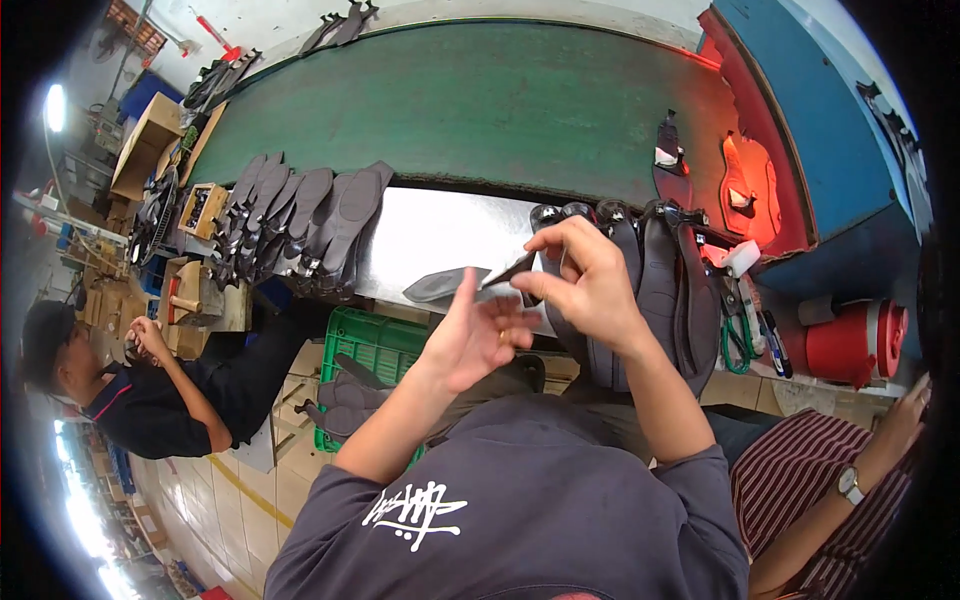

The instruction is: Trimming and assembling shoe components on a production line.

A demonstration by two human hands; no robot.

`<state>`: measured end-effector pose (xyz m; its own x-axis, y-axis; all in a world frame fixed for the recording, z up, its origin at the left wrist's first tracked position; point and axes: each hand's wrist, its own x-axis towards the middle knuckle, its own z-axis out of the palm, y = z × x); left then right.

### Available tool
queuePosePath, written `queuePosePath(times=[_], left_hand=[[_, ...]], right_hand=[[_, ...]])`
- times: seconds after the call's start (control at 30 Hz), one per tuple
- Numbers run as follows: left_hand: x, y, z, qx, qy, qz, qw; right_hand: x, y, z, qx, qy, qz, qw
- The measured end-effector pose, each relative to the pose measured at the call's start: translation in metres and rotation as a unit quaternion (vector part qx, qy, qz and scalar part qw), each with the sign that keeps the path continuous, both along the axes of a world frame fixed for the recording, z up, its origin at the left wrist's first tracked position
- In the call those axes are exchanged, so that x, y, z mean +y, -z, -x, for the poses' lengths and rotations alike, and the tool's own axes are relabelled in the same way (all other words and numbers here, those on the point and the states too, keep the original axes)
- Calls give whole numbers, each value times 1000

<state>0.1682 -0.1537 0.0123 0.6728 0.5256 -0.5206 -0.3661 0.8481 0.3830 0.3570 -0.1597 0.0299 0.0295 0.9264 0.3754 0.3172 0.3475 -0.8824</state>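
Between the thumb and fingers of my right hand [590,285] is a small black strap piece [512,268] with a pale edge. Behind it a flat grey shoe sole [440,286] lies on the shiny metal tabletop [430,225]; I cannot tell whether strap and sole are joined. My left hand [480,340] is open, fingers apart and palm turned up, its thumb close to the sole. Several dark soles [655,290] with black fittings stand side by side by my right wrist.
Rows of dark soles [300,215] line the table's left. Beyond runs a green conveyor belt [430,100], with a strapped sole [672,160] near the red-lit machine opening [750,190]. A green crate [375,340], a seated co-worker [150,390] and a red container [850,342] are nearby.
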Motion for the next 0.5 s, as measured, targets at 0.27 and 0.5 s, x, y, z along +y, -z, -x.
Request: queuePosePath(times=[0.27,0.5], left_hand=[[31,-5,19,454,-135,-729,494],[45,17,-2,379,-27,-644,664]], right_hand=[[25,25,-15,92,-11,152,984],[21,13,-13,49,81,131,987]])
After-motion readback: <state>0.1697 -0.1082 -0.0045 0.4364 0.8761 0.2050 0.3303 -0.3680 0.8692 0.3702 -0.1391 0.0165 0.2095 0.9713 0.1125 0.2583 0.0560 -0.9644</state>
